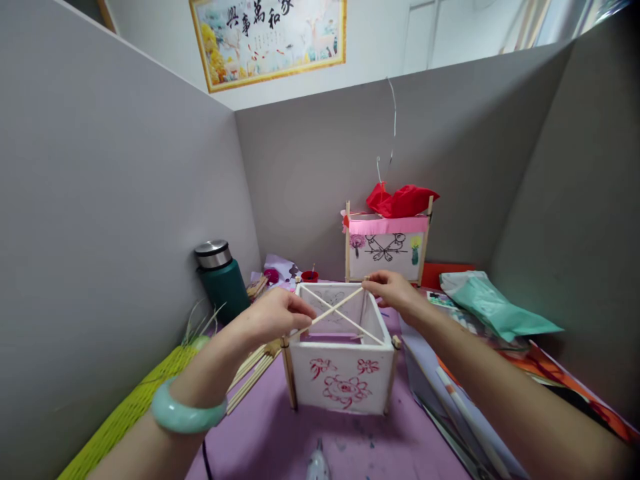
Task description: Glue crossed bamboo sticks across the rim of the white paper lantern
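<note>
A box-shaped paper lantern [343, 387] with white walls and wooden corner posts stands upright in front of me, red flowers drawn on its near side. Across its open top, two thin wooden sticks cross in an X. My left hand [277, 313] pinches one wooden stick [330, 311] near the lantern's front left corner. At the back right corner, the fingers of my right hand [393, 291] are closed on the same stick's far end; the fingertips partly hide that corner.
Behind stands a finished-looking lantern [385, 263] with red cloth [403, 200] and a wire hook. A green bottle [223, 283], loose sticks [255, 377] and yellow-green woven material [135, 407] lie left. At right are a teal plastic bag [500, 310] and papers. A nozzle-tipped tool [319, 463] lies in front.
</note>
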`<state>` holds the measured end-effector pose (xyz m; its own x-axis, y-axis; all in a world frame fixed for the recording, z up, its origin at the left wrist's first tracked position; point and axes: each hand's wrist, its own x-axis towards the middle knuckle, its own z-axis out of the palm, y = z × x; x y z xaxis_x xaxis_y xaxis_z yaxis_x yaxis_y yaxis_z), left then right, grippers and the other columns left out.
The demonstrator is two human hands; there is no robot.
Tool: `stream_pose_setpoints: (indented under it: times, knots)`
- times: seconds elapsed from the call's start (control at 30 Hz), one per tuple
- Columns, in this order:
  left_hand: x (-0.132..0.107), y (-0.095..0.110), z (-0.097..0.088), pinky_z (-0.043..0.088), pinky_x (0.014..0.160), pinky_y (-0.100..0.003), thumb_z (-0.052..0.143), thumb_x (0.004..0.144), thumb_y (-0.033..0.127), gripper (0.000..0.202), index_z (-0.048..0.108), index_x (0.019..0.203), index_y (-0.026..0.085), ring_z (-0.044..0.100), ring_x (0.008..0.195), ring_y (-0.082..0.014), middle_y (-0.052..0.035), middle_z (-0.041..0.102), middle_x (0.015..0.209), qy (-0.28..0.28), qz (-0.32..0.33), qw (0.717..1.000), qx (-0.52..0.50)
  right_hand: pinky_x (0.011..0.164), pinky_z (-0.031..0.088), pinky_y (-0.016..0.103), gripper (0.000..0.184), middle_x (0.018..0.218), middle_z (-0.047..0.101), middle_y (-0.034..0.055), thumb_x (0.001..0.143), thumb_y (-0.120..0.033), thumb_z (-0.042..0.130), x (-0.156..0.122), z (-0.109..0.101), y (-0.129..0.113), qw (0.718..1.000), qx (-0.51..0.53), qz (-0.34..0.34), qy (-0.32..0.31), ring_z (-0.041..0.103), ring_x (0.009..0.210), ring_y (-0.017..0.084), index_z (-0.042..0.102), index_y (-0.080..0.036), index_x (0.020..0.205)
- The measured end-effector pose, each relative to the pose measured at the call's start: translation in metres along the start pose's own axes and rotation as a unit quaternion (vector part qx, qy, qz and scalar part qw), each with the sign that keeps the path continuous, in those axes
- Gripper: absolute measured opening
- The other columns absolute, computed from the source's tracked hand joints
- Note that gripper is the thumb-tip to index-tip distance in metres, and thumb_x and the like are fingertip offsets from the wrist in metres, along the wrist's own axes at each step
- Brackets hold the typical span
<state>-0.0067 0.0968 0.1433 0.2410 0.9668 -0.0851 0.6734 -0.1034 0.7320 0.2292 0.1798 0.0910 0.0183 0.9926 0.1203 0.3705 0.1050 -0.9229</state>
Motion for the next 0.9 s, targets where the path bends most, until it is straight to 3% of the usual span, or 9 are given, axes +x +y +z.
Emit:
stream_pose_setpoints:
  times: [0.17, 0.23, 0.33, 0.37, 0.43, 0.5, 0.57, 0.67, 0.9]
  knots:
    - [0.001, 0.000, 0.001, 0.040, 0.063, -0.025, 0.059, 0.066, 0.022, 0.025, 0.075, 0.084, 0.014, 0.057, 0.067, -0.0145, -0.0038, 0.070, 0.071, -0.002, 0.006, 1.000, 0.005, 0.054, 0.045, 0.024, 0.016, 0.083, 0.066, 0.0064, 0.075, -0.028, 0.059, -0.001, -0.004, -0.003, 0.998, -0.060, -0.025, 0.012, 0.060, 0.071, 0.017, 0.064, -0.015, 0.084]
    - [0.001, -0.001, 0.001, 0.041, 0.065, -0.025, 0.060, 0.067, 0.022, 0.024, 0.074, 0.085, 0.014, 0.057, 0.067, -0.0143, -0.0041, 0.070, 0.071, -0.006, 0.002, 1.000, -0.003, 0.061, 0.045, 0.027, 0.019, 0.090, 0.066, 0.0091, 0.073, -0.028, 0.064, -0.006, -0.008, -0.011, 0.993, -0.101, -0.046, 0.048, 0.060, 0.079, 0.020, 0.065, -0.014, 0.086]
    - [0.001, 0.000, 0.001, 0.041, 0.063, -0.025, 0.061, 0.067, 0.023, 0.027, 0.073, 0.089, 0.012, 0.056, 0.065, -0.0139, -0.0036, 0.069, 0.068, -0.012, -0.003, 1.000, -0.019, 0.070, 0.042, 0.029, 0.018, 0.103, 0.062, 0.0085, 0.078, -0.029, 0.063, -0.020, -0.009, -0.029, 0.953, -0.222, -0.180, 0.099, 0.058, 0.084, 0.020, 0.067, -0.018, 0.091]
    - [0.000, 0.000, 0.001, 0.040, 0.063, -0.025, 0.061, 0.067, 0.023, 0.028, 0.072, 0.091, 0.012, 0.056, 0.064, -0.0138, -0.0031, 0.068, 0.066, -0.012, -0.005, 1.000, -0.026, 0.071, 0.041, 0.028, 0.015, 0.103, 0.062, 0.0065, 0.080, -0.028, 0.060, -0.025, -0.007, -0.036, 0.930, -0.264, -0.247, 0.069, 0.058, 0.082, 0.018, 0.068, -0.020, 0.091]
    - [-0.001, 0.001, 0.001, 0.040, 0.062, -0.025, 0.061, 0.068, 0.023, 0.031, 0.071, 0.094, 0.011, 0.056, 0.063, -0.0136, -0.0022, 0.067, 0.065, -0.006, -0.010, 0.999, -0.039, 0.067, 0.039, 0.025, 0.013, 0.098, 0.064, 0.0031, 0.083, -0.024, 0.058, -0.034, 0.001, -0.048, 0.875, -0.325, -0.354, -0.058, 0.058, 0.077, 0.014, 0.070, -0.024, 0.088]
    - [-0.003, 0.001, 0.001, 0.041, 0.063, -0.025, 0.061, 0.069, 0.023, 0.031, 0.070, 0.097, 0.011, 0.057, 0.065, -0.0135, -0.0015, 0.067, 0.067, -0.001, -0.012, 0.999, -0.048, 0.062, 0.036, 0.024, 0.016, 0.092, 0.066, 0.0018, 0.084, -0.020, 0.057, -0.039, 0.010, -0.056, 0.830, -0.356, -0.394, -0.168, 0.058, 0.075, 0.014, 0.071, -0.026, 0.088]
    - [-0.006, 0.000, 0.001, 0.041, 0.062, -0.024, 0.061, 0.070, 0.024, 0.031, 0.069, 0.098, 0.012, 0.057, 0.065, -0.0128, -0.0007, 0.067, 0.068, -0.006, -0.014, 0.998, -0.054, 0.058, 0.033, 0.025, 0.018, 0.087, 0.067, 0.0021, 0.085, -0.020, 0.055, -0.039, 0.016, -0.061, 0.803, -0.387, -0.403, -0.207, 0.057, 0.073, 0.015, 0.072, -0.026, 0.089]
    - [-0.011, -0.002, 0.000, 0.037, 0.055, -0.021, 0.058, 0.073, 0.026, 0.029, 0.068, 0.098, 0.015, 0.053, 0.060, -0.0102, 0.0004, 0.066, 0.070, -0.023, -0.003, 0.998, -0.061, 0.056, 0.030, 0.025, 0.017, 0.080, 0.067, 0.0024, 0.085, -0.020, 0.056, -0.037, 0.018, -0.064, 0.791, -0.404, -0.402, -0.222, 0.055, 0.068, 0.014, 0.072, -0.025, 0.083]
    - [-0.020, -0.017, -0.002, 0.033, 0.050, -0.020, 0.050, 0.081, 0.034, 0.031, 0.067, 0.103, 0.018, 0.045, 0.058, -0.0084, -0.0002, 0.063, 0.078, -0.032, 0.045, 0.996, -0.073, 0.062, 0.035, 0.023, 0.020, 0.082, 0.068, 0.0019, 0.085, -0.017, 0.054, -0.034, 0.014, -0.062, 0.807, -0.349, -0.415, -0.235, 0.056, 0.069, 0.013, 0.072, -0.023, 0.080]
